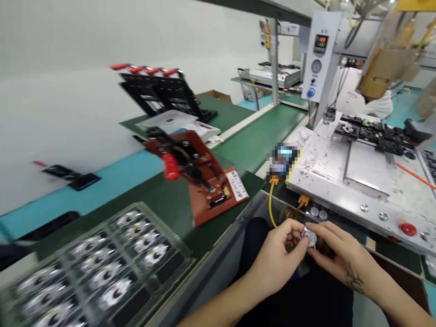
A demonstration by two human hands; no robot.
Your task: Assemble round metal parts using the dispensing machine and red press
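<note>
Above my lap, a small round silver metal part [309,237], shaped like a watch case, sits between my two hands. My left hand [277,261] pinches it from the left, with the thumb across its near face and the other fingers curled. From the other side, my right hand [344,256] grips its edge between thumb and fingers. Those fingers partly cover the part, so its back is hidden. To the left, a clear tray [180,245] on the green bench carries several silver pieces [116,293] with dark centres.
A red-handled toggle clamp fixture [207,181] stands on the bench beyond the tray. On the right is a press machine bed [320,170] with a red button [408,229] and black fixtures. A phone [282,160] and yellow cable [271,204] lie between. Someone in white is behind the machine.
</note>
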